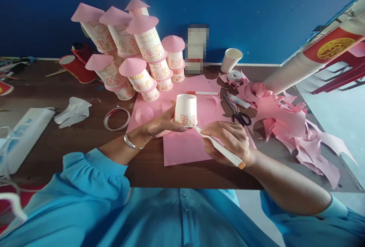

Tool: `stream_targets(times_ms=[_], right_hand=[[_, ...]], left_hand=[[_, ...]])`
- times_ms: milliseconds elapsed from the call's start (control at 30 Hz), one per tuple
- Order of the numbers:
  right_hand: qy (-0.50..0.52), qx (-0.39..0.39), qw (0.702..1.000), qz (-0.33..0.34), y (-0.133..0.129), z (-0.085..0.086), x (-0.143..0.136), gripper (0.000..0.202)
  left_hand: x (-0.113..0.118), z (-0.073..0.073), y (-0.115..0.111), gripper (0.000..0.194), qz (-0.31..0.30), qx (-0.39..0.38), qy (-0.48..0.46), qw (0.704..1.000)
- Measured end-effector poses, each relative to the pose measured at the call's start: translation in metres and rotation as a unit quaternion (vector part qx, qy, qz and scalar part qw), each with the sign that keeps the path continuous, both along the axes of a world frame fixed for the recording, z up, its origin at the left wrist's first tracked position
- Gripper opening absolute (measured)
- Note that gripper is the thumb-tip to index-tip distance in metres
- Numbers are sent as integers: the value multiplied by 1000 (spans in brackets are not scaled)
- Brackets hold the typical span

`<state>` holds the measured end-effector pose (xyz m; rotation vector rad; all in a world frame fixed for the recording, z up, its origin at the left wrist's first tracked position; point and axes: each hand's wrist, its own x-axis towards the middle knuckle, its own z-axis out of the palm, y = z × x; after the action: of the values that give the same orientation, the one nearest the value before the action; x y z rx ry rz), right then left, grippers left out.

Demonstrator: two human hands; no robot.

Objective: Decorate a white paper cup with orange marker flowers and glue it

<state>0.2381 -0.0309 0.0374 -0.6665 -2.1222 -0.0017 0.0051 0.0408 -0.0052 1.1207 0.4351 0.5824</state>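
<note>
My left hand (164,123) is closed around the lower left side of a white paper cup (185,106), held upside down above pink paper. Orange and yellow flowers and grass strokes are drawn along the cup's lower band. Between the fingers of my right hand (226,140) is a white marker (225,151) with an orange end. Its tip meets or nearly meets the cup's bottom rim; I cannot tell which. Under both hands lie sheets of pink paper (182,152), with another marker (203,93) resting on them behind the cup.
Decorated cup towers (145,45) with pink cone roofs stand at the back left. On the right are scissors (242,117), a glue stick (238,101), pink scraps (285,115) and a long cup stack (291,70). A tape roll (116,119) and power strip (27,140) lie left.
</note>
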Motion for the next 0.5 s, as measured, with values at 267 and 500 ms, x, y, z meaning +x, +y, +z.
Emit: stream_targets(times_ms=[267,500], right_hand=[[12,22,999,-27,4,2,3,25],[-1,2,1000,-11,3,-5,0,26]], left_hand=[[2,-5,0,73,21,-2,-62,998],[3,-3,-2,75,6,0,-50,999]])
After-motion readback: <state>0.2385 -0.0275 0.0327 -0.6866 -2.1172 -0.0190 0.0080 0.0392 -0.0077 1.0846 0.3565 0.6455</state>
